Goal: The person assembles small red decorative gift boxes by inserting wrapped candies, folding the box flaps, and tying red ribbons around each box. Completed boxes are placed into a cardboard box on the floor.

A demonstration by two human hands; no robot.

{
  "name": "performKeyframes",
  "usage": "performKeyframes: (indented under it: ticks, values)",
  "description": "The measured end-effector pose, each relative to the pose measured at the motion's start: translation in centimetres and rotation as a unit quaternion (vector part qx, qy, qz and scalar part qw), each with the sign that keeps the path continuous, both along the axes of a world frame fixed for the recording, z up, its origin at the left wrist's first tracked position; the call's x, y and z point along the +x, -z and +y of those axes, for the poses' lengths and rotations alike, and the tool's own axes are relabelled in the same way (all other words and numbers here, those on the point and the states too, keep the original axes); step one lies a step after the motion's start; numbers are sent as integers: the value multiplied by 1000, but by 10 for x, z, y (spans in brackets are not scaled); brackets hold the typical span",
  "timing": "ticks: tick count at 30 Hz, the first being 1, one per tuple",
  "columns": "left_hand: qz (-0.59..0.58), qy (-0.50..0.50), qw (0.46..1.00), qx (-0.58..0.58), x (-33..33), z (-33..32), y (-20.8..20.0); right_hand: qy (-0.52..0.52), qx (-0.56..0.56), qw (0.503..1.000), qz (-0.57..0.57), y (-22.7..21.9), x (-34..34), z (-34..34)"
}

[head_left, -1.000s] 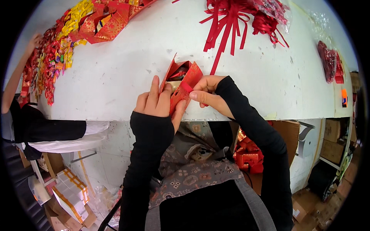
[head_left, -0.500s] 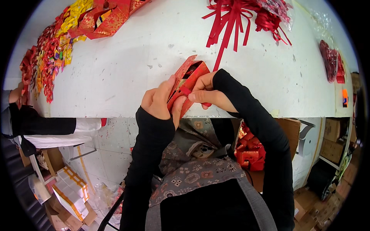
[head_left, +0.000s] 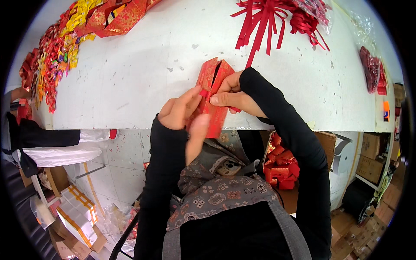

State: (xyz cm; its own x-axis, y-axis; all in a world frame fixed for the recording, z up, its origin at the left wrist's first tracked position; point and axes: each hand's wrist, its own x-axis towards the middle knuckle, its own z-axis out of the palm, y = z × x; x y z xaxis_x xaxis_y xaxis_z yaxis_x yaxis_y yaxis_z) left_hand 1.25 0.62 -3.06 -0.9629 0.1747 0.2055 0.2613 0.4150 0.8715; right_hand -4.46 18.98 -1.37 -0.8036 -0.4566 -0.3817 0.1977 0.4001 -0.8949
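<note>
A small red paper gift box [head_left: 216, 123] with gold patterning is held tilted over the table's near edge, with a dark gap between its upper panels. My left hand [head_left: 182, 110] is closed against the box's left side; its thumb is smeared by motion below. From the right, my right hand [head_left: 232, 96] pinches at the middle of the box, where a red ribbon [head_left: 203, 93] crosses it. Some of the ribbon is hidden by my fingers, so its exact path cannot be made out.
On the white table [head_left: 130, 82] lie a heap of wrapped sweets [head_left: 54, 65], red-gold packaging [head_left: 119, 21], and loose red ribbons [head_left: 264, 26]. A carton of red boxes [head_left: 279, 167] stands below the edge. Another person's dark sleeve [head_left: 47, 132] shows at the left.
The box has turned more upright and its upper panels have drawn closer together. My left thumb has swung down and away from the ribbon. My right hand keeps its pinch.
</note>
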Motion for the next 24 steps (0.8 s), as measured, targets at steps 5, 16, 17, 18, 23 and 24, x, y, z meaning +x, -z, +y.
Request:
performKeyframes:
  ticks: [5, 16, 17, 18, 23, 24]
  values:
    - [-158, -22, 986, 45, -18, 1, -16, -12, 33, 999, 10, 4, -5, -1]
    - [105, -157, 961, 204, -26, -12, -16, 102, -147, 981, 77, -20, 55, 46]
    - [54, -166, 945, 276, -30, -18, -28, 146, -155, 977, 13, -33, 60, 54]
    - [62, -155, 936, 309, -34, -24, -39, 160, -228, 960, 20, -34, 64, 64]
    - [164, -184, 931, 269, -39, -55, -88, 83, -429, 897, 68, -35, 57, 60]
    - [190, -189, 935, 231, -39, -57, -95, 89, -368, 915, 140, -39, 57, 47]
